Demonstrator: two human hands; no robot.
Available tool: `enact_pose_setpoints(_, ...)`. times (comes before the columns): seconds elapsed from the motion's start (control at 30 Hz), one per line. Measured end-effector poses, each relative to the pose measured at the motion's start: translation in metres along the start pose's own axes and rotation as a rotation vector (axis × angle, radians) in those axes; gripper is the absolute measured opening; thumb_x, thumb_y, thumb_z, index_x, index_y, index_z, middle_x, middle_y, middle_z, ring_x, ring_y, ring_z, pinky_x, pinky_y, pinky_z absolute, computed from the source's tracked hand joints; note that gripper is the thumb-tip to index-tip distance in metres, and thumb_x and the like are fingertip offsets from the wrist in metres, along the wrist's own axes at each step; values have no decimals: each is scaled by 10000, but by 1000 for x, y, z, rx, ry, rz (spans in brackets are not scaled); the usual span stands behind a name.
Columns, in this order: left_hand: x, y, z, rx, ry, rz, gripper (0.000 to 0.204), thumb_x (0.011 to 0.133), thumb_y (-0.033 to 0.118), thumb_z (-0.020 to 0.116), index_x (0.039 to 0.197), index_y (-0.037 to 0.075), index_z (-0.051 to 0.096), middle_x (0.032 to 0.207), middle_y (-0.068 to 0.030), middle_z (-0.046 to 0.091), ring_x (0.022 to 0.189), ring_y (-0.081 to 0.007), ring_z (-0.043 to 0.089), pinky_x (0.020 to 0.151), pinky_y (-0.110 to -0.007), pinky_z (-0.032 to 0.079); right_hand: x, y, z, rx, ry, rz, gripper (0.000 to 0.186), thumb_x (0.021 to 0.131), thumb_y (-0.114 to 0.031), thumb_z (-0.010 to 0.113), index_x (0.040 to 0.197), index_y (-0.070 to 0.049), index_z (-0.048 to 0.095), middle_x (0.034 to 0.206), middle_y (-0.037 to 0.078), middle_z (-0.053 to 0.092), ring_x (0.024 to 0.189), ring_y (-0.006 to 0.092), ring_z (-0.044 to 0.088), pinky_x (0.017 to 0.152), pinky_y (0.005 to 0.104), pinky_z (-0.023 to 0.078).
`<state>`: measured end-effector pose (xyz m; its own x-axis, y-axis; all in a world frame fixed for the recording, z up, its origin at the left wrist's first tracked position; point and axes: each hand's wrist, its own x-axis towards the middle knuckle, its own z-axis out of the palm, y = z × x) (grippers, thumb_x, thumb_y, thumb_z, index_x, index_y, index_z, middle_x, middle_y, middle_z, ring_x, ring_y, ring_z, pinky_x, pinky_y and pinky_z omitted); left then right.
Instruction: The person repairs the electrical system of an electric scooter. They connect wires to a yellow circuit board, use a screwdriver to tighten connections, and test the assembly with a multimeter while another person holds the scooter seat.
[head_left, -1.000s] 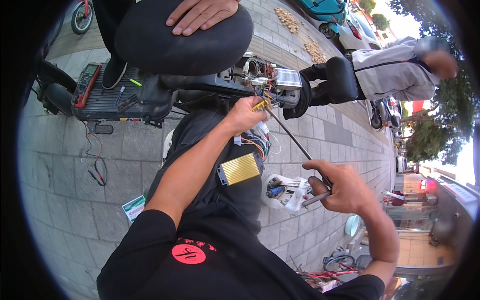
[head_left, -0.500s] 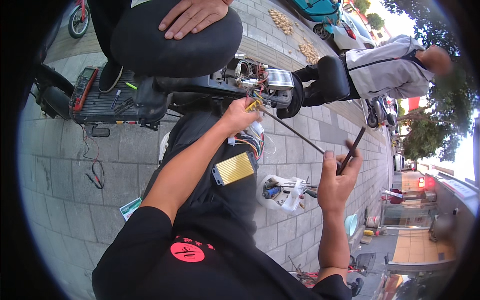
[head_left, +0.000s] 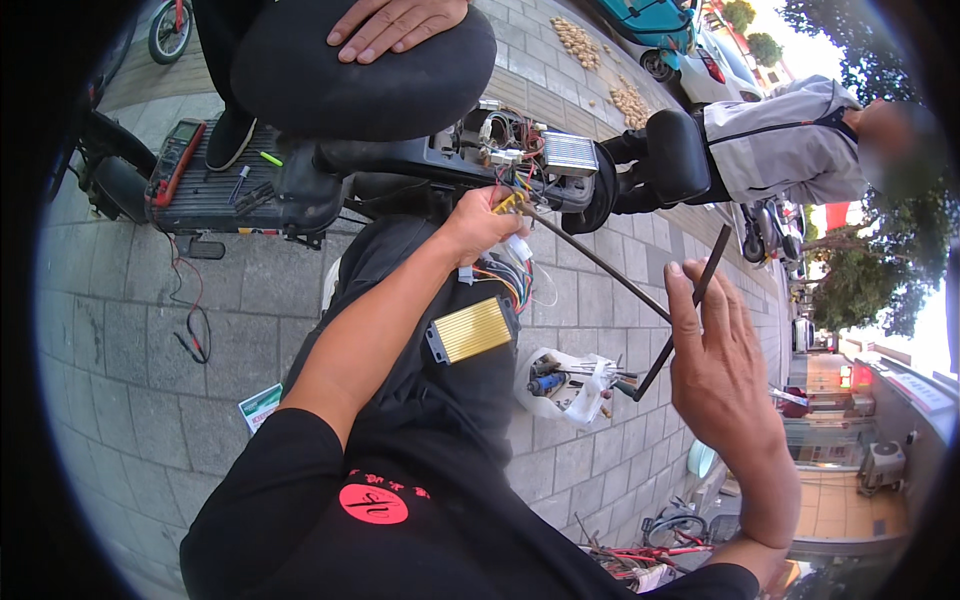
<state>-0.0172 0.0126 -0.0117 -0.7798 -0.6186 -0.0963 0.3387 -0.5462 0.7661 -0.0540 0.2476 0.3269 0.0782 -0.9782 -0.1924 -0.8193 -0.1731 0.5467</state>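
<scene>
A long T-handle wrench [head_left: 600, 263] slants across the middle, its crossbar [head_left: 652, 375] at the lower right end. My right hand [head_left: 725, 370] is at that crossbar with fingers stretched out flat; the bar passes between thumb and fingers without being wrapped. My left hand [head_left: 478, 225] is closed on a small yellow piece [head_left: 507, 204] at the shaft's other end, where coloured wires meet; its exact kind is unclear. Just beyond lies an opened scooter body [head_left: 440, 160] with exposed wiring and a silver finned box [head_left: 570, 156]. A gold finned controller [head_left: 470, 331] with a wire bundle rests by my leg.
A white plastic bag [head_left: 548, 405] of tools stands on the paving. Another person's hand [head_left: 395, 25] rests on the black seat [head_left: 365, 75]. A red multimeter [head_left: 178, 160] lies on the footboard [head_left: 215, 205]. Someone in a grey jacket [head_left: 770, 145] is at the right.
The wrench's crossbar has turned. My right hand has gone from bent fingers round the bar to a flat, stretched hand, slightly further right. My left hand keeps its place.
</scene>
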Motion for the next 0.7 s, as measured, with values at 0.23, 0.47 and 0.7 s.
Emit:
enact_pose_setpoints(0.23, -2, 7, 0, 46, -24, -11, 305, 916, -50, 706, 1211, 22, 723, 1047, -33, 762, 855, -121, 746, 696, -258, 542, 36, 2, 10, -371, 235, -268, 465, 957, -225, 670, 1319, 67, 679, 1087, 137, 637, 1083, 273, 617, 1056, 431, 463)
enact_pose_setpoints(0.47, 6, -1, -1, 86, -52, 17, 290, 913, -73, 675, 1192, -12, 723, 1048, -56, 762, 862, -132, 724, 777, -296, 576, 58, 25, 13, -238, 59, -521, 398, 830, -123, 673, 1176, 66, 724, 741, -1, 551, 746, 186, 569, 715, 360, 426)
enact_pose_setpoints(0.7, 10, -3, -5, 132, -26, 67, 304, 929, -59, 661, 1221, -9, 729, 1088, -47, 754, 929, -145, 730, 877, -305, 595, 50, 34, 32, -172, 119, -545, 376, 812, -99, 707, 1155, 52, 728, 658, -29, 493, 589, 153, 516, 550, 347, 364)
